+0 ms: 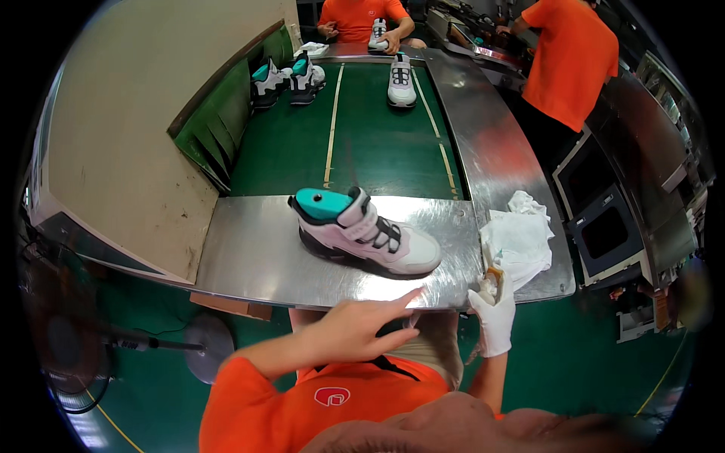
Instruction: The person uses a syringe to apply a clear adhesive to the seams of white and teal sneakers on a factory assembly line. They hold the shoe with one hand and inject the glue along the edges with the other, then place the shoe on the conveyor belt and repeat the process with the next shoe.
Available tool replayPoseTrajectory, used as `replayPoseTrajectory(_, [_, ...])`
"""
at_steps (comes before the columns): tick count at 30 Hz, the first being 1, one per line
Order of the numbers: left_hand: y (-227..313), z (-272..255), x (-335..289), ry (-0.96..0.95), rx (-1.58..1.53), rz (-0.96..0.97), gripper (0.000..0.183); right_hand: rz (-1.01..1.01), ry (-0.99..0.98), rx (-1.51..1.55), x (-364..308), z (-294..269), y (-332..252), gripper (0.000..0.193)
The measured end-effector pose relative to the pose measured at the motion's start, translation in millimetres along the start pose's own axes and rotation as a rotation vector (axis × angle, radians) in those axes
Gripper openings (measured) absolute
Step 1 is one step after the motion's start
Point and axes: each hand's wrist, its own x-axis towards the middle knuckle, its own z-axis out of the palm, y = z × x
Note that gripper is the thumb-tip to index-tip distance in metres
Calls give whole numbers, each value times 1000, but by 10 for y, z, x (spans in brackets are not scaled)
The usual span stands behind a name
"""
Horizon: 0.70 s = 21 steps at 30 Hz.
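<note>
A white and pink high-top shoe (362, 232) with black laces and a teal insert stands on the steel plate (249, 257) in front of me, toe pointing right. My left hand (359, 326) is bare and hovers at the plate's near edge just below the shoe, fingers stretched toward the right, holding nothing. My right hand (492, 313) wears a white glove and is closed around a small brownish object at the plate's right corner, beside a crumpled white cloth (519, 238).
A green conveyor belt (362, 143) runs away from me with one shoe (401, 79) on it and two more shoes (291, 79) at its left side. Two people in orange shirts work at the far end and right. Steel machines (612, 219) stand on the right, a fan (83, 355) at lower left.
</note>
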Motion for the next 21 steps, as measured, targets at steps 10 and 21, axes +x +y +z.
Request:
replayPoseTrajectory(10, [-440,-954,378,282,600,197,42,119,-141,-164,166,-438,-177,66])
replayPoseTrajectory(21, [-679,-422,-731,472,843,542,23,170,-187,-304,168,-433,-517,72])
